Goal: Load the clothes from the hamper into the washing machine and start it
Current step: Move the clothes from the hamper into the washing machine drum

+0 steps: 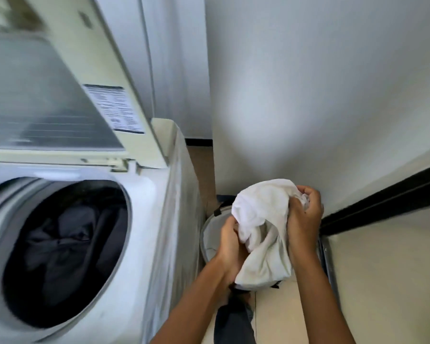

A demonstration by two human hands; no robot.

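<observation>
A white top-loading washing machine (pixel 157 219) fills the left of the view, its lid (pixel 60 95) raised. Dark clothes (pixel 67 242) lie inside its drum. To its right, on the floor, stands a round grey hamper (pixel 207 234), mostly hidden behind a bunched white garment (pixel 261 214). My left hand (pixel 230 247) grips the garment's lower left side. My right hand (pixel 304 217) grips its upper right part. The garment is held above the hamper.
A white wall (pixel 320 95) rises just behind the hamper, with a black skirting strip (pixel 382 202) along the right. A narrow gap of floor runs between the machine and the wall. My dark trouser leg (pixel 233 319) shows at the bottom.
</observation>
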